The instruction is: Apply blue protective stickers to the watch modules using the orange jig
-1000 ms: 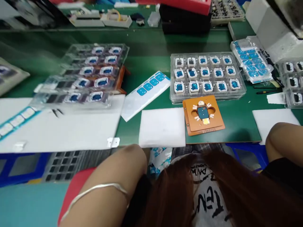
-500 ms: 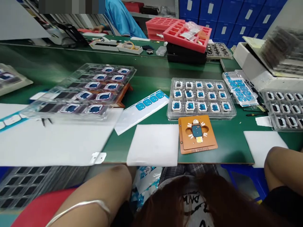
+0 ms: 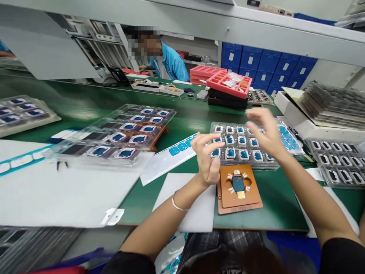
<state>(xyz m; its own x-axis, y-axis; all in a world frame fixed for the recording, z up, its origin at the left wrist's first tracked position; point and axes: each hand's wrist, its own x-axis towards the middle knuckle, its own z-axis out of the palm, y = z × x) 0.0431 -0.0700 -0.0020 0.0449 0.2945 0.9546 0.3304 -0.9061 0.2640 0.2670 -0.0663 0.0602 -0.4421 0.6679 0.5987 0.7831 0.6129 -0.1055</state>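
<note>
1. My left hand [image 3: 207, 158] is raised over the desk [image 3: 182, 118], its grip loose and open, fingers curled with nothing between them, just above the near-left corner of the clear tray of blue-faced parts [image 3: 242, 144].
2. My right hand [image 3: 264, 131] hovers over the same tray, blurred, fingers spread, grip open and empty.
3. Just in front of that tray, under and between my hands, the orange fixture plate [image 3: 238, 188] lies flat with one blue part [image 3: 238, 183] seated in its middle.
4. A white foam pad [image 3: 188, 207] touches the plate's left edge, beneath my left wrist with its bracelet [image 3: 178, 205].
5. Further left sit a strip of blue stickers [image 3: 171, 158] and a stack of clear trays [image 3: 119, 133].
6. Across the desk, a person in blue [image 3: 169, 62] sits beside red foam trays [image 3: 225, 78].
</note>
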